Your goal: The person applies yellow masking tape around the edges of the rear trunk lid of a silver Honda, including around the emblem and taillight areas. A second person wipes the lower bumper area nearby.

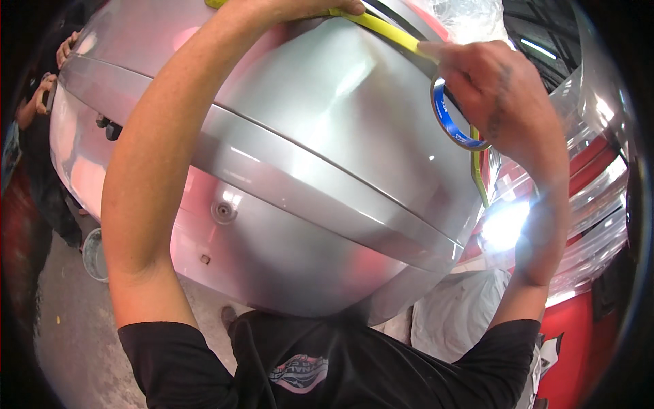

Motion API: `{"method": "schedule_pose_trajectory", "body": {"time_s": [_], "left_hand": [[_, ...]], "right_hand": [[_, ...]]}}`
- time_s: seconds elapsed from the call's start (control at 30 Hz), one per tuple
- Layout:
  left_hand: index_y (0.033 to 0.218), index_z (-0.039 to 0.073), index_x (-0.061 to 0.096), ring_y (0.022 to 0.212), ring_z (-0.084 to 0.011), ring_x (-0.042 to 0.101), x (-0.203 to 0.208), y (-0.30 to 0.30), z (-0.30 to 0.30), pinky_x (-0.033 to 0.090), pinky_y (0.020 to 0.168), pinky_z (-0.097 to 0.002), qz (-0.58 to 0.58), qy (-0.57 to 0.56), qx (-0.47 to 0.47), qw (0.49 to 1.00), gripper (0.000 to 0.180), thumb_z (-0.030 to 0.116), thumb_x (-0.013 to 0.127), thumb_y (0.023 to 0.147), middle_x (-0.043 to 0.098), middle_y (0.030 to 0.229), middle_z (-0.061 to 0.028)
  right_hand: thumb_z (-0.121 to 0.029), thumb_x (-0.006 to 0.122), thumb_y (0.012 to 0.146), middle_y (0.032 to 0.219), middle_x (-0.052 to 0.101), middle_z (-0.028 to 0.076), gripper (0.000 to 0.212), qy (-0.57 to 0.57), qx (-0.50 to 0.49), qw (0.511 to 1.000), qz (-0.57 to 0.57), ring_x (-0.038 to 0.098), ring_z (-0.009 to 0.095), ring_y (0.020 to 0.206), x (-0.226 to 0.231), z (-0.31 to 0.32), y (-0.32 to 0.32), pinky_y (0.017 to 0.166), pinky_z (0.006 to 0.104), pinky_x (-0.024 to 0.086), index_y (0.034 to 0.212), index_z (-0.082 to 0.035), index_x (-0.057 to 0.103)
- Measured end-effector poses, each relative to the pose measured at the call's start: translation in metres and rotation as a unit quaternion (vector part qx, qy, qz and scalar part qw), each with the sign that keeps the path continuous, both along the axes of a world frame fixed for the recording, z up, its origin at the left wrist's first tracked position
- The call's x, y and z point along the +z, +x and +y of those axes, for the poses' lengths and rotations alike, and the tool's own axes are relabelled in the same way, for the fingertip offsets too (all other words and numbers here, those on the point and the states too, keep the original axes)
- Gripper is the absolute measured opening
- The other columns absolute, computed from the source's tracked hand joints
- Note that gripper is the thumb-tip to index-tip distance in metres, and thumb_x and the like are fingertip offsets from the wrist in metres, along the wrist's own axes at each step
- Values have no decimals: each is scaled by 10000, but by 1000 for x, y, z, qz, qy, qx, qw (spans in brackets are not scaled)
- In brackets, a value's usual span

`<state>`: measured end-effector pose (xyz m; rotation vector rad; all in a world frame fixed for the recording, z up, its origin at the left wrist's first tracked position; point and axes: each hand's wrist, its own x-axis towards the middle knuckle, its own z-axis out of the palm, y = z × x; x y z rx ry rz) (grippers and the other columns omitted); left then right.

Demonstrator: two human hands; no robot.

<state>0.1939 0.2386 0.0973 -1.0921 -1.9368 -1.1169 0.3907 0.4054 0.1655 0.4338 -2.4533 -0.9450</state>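
A silver-grey car panel (pixel 300 163), with a raised ridge across it, fills the middle of the view. Along its far edge runs a strip of yellow masking tape (pixel 381 31). My left hand (pixel 306 7) reaches over the panel at the top edge, partly cut off by the frame. One stretched digit rests on the tape there; the other fingers are hidden. Closed fingers of my right hand (pixel 501 88) hold a roll of masking tape (pixel 449 123) with a blue inner core. The strip stretches between the two hands. More yellow tape (pixel 477 174) runs down the panel's right side.
At the far left, another person's hand (pixel 46 92) touches the panel. A bucket (pixel 96 255) stands on the concrete floor (pixel 75 327). Clear plastic sheeting (pixel 593 211) hangs over a red surface on the right. A bright lamp (pixel 505 225) shines beside my right forearm.
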Motion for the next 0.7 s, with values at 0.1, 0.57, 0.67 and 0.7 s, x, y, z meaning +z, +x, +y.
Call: {"method": "schedule_pose_trajectory", "body": {"time_s": [0.1, 0.57, 0.67, 0.7], "left_hand": [[809, -37, 742, 666, -257, 672, 5, 6, 1, 539, 668, -394, -12, -24, -2, 1000, 231, 179, 767, 731, 709, 724, -182], [822, -27, 746, 682, -273, 673, 10, 8, 2, 529, 665, -409, -15, -46, 11, 999, 339, 305, 785, 765, 710, 748, -188], [823, -22, 749, 688, -275, 675, 8, 10, 3, 532, 670, -410, 10, -47, 23, 999, 354, 324, 798, 764, 714, 753, -185], [823, -22, 749, 685, -278, 675, 5, 8, 3, 533, 671, -411, 21, -37, 25, 999, 354, 323, 799, 763, 712, 748, -187]], "right_hand": [[-157, 620, 916, 841, 721, 160, 268, 47, -1, 999, 1, 706, 344, 833, -5, 16, -2, 763, 470, 567, 1137, -124, 769], [-81, 654, 832, 742, 682, 147, 278, 35, -52, 998, 3, 691, 326, 772, -15, 18, -15, 659, 446, 537, 1076, -121, 780], [-83, 654, 836, 751, 685, 147, 295, 42, -40, 998, 14, 690, 324, 773, -17, 23, -16, 659, 447, 538, 1097, -129, 782], [-84, 655, 837, 756, 688, 147, 300, 44, -37, 998, 18, 689, 324, 774, -18, 24, -17, 660, 448, 538, 1105, -132, 783]]}}
